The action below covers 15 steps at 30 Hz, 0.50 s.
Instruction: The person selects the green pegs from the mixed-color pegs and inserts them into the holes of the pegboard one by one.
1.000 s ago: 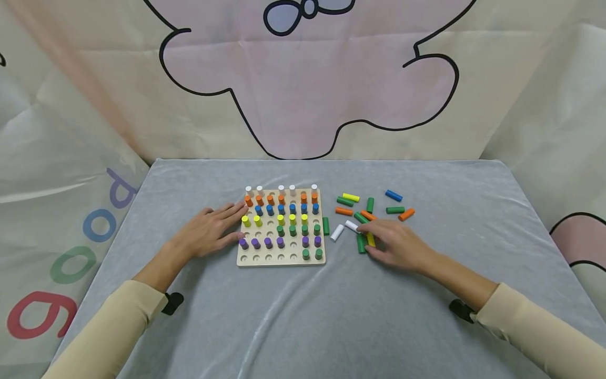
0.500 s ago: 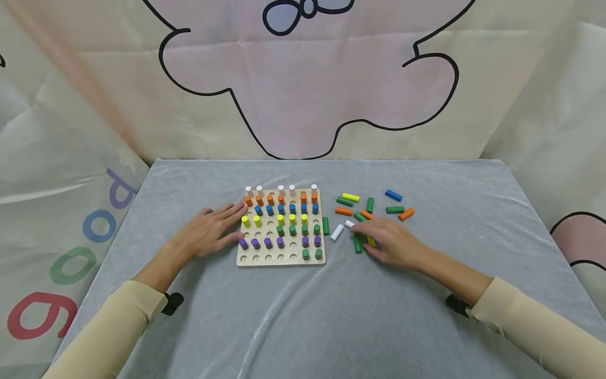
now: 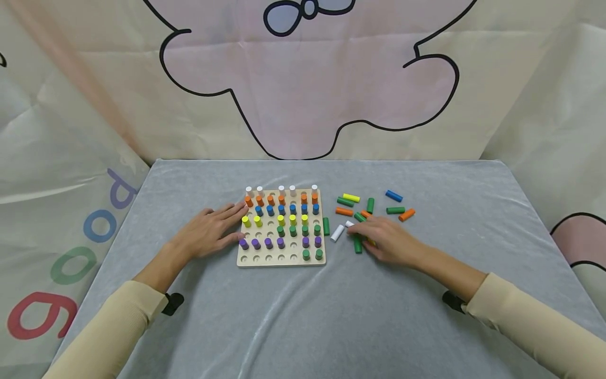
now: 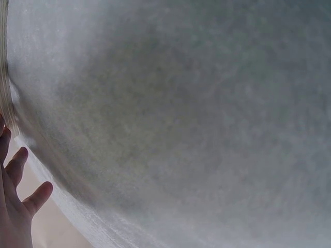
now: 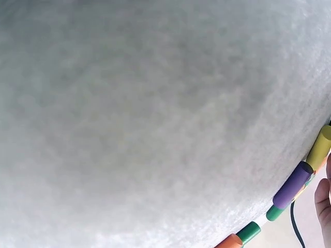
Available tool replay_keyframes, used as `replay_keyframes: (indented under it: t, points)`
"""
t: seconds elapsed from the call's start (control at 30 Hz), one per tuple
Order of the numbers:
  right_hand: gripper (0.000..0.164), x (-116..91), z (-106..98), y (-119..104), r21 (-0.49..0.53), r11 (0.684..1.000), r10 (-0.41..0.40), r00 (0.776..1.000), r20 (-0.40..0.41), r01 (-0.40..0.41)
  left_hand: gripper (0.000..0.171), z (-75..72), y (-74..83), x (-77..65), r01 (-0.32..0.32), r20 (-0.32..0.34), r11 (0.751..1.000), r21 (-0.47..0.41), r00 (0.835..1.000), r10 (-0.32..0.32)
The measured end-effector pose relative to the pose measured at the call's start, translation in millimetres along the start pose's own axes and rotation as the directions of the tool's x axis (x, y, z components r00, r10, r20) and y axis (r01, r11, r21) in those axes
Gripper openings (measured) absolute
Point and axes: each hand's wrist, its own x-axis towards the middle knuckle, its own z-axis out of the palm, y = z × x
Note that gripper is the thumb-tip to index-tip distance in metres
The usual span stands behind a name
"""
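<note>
A wooden pegboard [image 3: 284,264] with rows of white, orange, blue, yellow, green and purple pegs lies on the cloth. My left hand [image 3: 208,230] rests at its left edge, fingers and thumb extended, touching the board. To the right of it, my right hand [image 3: 390,242] is low over the loose pegs, fingers loosely bent. A white peg [image 3: 349,223] shows at its fingertips and a green peg [image 3: 357,245] pokes out below them. In the right wrist view a purple peg [image 5: 294,184] and a yellow peg [image 5: 320,147] lie near the fingers. The palm hides what is underneath.
More loose pegs lie around: a white peg [image 3: 337,233], a green peg [image 3: 326,226] against the board's right edge, a yellow peg [image 3: 351,198], a blue peg [image 3: 394,196] and an orange peg [image 3: 406,215]. A grey cloth [image 3: 303,321] covers the table.
My right hand has shifted slightly left. The white peg and the green peg by its fingers have slid a little left with it. The left hand and the pegboard stay put.
</note>
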Motion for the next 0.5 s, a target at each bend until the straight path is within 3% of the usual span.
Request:
replay_keyframes:
  t: [0.5]
  points:
    - [0.038,4.1,-1.7,-0.6,0.006,0.999,0.034,0.998,0.056,-0.035,0.075,-0.8,0.8,0.7,0.007,0.008,1.0,0.0,1.0,-0.007]
